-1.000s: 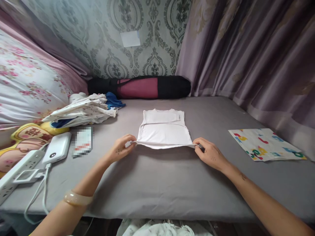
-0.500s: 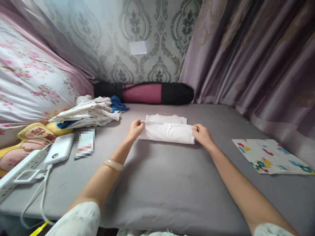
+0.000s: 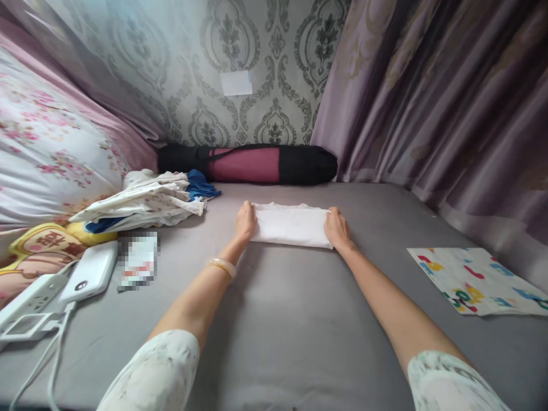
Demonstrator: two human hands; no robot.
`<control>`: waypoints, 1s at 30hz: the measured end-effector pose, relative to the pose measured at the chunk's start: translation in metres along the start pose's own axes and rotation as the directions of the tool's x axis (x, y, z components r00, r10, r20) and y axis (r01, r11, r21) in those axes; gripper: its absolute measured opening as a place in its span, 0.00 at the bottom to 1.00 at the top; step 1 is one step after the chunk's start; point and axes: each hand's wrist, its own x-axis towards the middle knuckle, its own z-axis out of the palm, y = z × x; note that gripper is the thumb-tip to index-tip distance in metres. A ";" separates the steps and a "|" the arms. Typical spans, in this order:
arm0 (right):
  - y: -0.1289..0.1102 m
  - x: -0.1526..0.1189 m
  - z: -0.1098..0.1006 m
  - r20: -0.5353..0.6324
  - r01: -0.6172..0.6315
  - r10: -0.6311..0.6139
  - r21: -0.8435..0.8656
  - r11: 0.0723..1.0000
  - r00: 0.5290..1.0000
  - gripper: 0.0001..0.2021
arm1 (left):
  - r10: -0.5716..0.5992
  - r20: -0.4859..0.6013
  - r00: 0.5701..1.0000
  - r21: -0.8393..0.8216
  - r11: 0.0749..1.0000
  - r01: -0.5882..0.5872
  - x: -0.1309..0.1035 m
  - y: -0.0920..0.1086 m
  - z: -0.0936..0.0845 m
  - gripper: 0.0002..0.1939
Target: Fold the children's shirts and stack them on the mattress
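Observation:
A white garment, folded into a wide flat strip, lies on the grey bed sheet in front of me. My left hand grips its left end, the fingers closed at the upper corner. At the opposite end my right hand is closed on the upper right corner. A thin uneven edge of the same cloth shows just behind the top fold. The fingertips of both hands are partly hidden by the cloth and the knuckles.
On the left lie a heap of crumpled clothes, a white power bank with cables and a power strip. A black and maroon long bag lies along the wall. To the right is a flat cloth with colourful letters.
Both hands have carried the folded edge away from me, so it now covers most of the rear layer that showed before. The view has shifted slightly.

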 end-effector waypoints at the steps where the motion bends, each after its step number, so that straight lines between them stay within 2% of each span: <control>1: -0.001 0.002 0.000 0.000 0.011 -0.011 -0.021 1.000 1.000 0.18 | 0.007 0.004 1.000 0.014 1.000 -0.007 0.002 0.000 0.002 0.14; 7: -0.006 0.016 0.002 0.061 0.042 -0.035 -0.115 0.992 0.998 0.18 | 0.002 0.023 1.000 0.069 0.998 -0.004 0.014 0.000 0.010 0.18; 15: -0.005 0.032 0.012 0.086 0.037 -0.024 -0.144 0.989 0.996 0.19 | -0.014 0.033 0.999 0.103 0.995 0.010 0.028 -0.004 0.022 0.18; 22: -0.005 0.037 0.015 0.095 0.047 -0.032 -0.160 0.986 0.995 0.18 | -0.030 0.045 0.999 0.131 0.991 0.024 0.032 -0.007 0.029 0.17; 30: -0.003 0.040 0.017 0.120 -0.005 0.023 -0.147 0.989 0.993 0.18 | -0.048 0.052 0.997 0.155 0.987 0.040 0.035 -0.011 0.035 0.17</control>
